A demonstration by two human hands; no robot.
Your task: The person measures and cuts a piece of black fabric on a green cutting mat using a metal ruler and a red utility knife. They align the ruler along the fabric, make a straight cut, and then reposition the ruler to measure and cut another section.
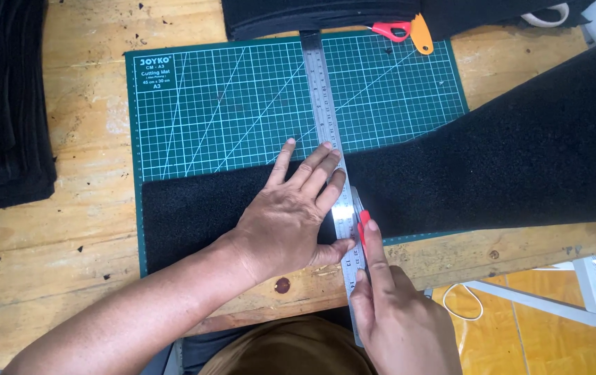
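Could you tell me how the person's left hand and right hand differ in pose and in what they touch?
The left hand lies flat with fingers spread, pressing the steel ruler and the black fabric strip down on the green cutting mat. The right hand is curled around a red-handled cutter, its forefinger stretched along it. The left hand lies to the ruler's left, the right hand at its right edge. Both are bare and close together.

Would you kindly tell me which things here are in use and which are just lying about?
In use: left hand pressing the steel ruler on the black foam strip; right hand with red cutter; green cutting mat.
Lying about: scissors; black stack on wooden table.
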